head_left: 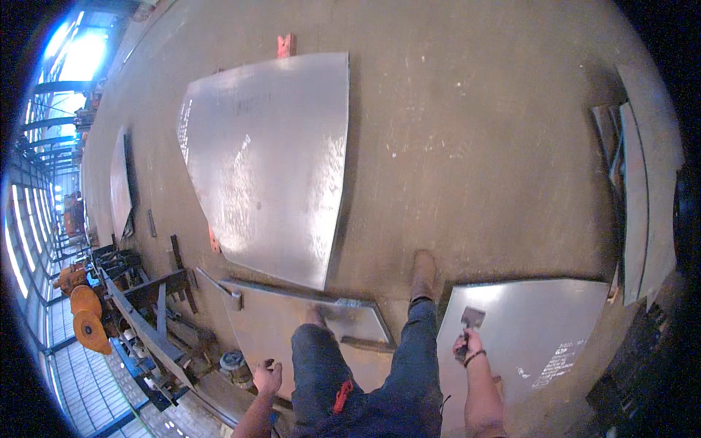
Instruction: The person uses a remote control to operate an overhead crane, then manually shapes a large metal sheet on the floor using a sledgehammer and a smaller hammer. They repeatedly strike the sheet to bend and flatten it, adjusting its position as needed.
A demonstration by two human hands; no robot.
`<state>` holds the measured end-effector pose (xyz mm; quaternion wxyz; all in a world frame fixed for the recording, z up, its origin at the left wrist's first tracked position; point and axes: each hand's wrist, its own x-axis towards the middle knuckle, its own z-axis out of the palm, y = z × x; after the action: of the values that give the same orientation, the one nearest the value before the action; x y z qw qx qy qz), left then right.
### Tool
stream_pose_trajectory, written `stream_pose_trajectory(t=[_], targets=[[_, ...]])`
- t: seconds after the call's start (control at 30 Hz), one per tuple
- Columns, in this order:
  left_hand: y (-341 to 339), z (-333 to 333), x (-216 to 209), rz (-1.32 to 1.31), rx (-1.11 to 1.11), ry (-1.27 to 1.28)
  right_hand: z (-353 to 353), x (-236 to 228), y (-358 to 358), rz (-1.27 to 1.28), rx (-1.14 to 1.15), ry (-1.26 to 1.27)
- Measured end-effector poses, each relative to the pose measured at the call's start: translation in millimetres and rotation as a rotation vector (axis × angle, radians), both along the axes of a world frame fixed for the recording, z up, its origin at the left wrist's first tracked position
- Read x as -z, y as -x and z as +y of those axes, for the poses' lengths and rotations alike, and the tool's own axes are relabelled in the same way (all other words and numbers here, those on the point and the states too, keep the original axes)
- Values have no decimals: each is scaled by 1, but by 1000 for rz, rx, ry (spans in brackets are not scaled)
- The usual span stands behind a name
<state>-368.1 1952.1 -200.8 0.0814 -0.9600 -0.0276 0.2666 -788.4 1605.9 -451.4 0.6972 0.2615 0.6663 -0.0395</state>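
Observation:
In my right hand (472,343) is a scraper (473,317) with a flat square blade and a dark handle. My fingers are wrapped round its handle. The blade is over a grey metal plate (537,314) at the lower right, and I cannot tell whether it touches it. My left hand (268,377) hangs beside my left knee, its fingers loosely curled and apart, with nothing plainly in it. Under my left leg lies a brownish metal plate (277,321), with a long-handled hammer (236,299) at its upper left corner.
A large shiny metal plate (266,160) rests on red supports (286,45) ahead of me. Several curved plates (639,197) are stacked at the far right. On the left stand steel beams (139,321), an orange disc-shaped machine part (89,319) and a small round container (234,365).

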Motion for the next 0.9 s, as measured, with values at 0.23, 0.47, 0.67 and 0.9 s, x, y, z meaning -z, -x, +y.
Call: stream_pose_trajectory(t=[0.23,0.47,0.67,0.9], targets=[[-37,-52,23,298,-96,-79,-19,-41,-9,110,108,-121],[-115,-51,99,563,-227,-100,-101,-64,-105,92,153,-22],[-266,-222,144,402,-75,258,-218,-48,-226,-17,87,198],[-337,-482,116,439,13,423,-344,-85,-390,-280,216,130]])
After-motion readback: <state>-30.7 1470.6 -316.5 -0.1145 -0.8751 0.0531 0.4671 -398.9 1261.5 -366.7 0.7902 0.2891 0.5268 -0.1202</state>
